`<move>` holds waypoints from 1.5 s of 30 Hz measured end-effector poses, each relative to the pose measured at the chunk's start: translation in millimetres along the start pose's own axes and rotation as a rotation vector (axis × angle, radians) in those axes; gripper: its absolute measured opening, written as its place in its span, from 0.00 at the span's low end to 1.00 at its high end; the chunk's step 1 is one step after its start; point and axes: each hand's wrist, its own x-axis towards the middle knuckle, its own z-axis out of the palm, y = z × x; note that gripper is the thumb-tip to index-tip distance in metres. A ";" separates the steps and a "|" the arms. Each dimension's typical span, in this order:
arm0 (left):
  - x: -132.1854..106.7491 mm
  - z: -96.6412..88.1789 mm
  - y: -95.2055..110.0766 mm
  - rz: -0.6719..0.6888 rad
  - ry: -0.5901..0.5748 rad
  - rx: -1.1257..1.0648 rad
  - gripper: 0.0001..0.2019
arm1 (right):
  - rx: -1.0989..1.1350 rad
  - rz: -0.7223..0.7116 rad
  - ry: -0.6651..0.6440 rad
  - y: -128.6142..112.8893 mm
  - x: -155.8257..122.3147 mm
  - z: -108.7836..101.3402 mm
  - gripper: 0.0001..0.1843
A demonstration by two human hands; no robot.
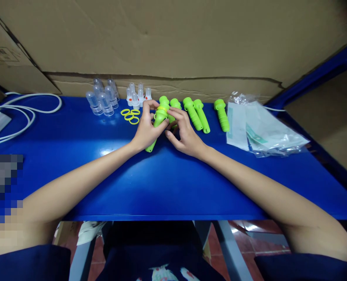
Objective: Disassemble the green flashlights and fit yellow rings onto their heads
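Tilted up from the table is a lime-green plastic flashlight-shaped body (160,116) with a yellow ring around its neck below the wide head. My left hand (146,128) is closed around it, thumb across the front and fingers behind. My right hand (186,134) reaches in from the other side, its fingertips against the neck by the ring and its thumb tucked lower. Partly behind the right fingers is another green body (175,104). Loose yellow rings (129,116) lie left of my left hand.
Several clear plastic tubes (105,103) and small clear bulbs with white bases (135,100) stand at the back left. More green bodies (193,113) lie to the right, then a clear bag with papers (261,127). A white cable (34,113) coils at far left. Cardboard (173,39) walls the back.
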 end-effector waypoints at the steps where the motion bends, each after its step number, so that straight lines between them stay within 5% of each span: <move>1: 0.2 -0.5 -2.9 0.014 -0.012 0.015 0.27 | -0.007 -0.004 0.002 0.9 -0.3 0.1 0.34; 13: 2.3 -2.3 -7.6 0.017 -0.027 0.079 0.25 | -0.008 -0.110 -0.011 3.3 -0.5 0.1 0.32; 21: 4.1 -2.7 -3.5 -0.056 -0.071 -0.008 0.29 | 0.008 -0.060 -0.009 3.9 -0.8 -2.8 0.29; 31: 2.5 -0.6 7.9 -0.082 -0.095 -0.080 0.34 | 0.316 0.143 -0.045 -4.2 -2.8 10.4 0.53; 45: 3.1 1.4 4.8 -0.092 -0.116 -0.132 0.34 | 0.357 0.176 -0.071 -11.4 -2.9 10.1 0.52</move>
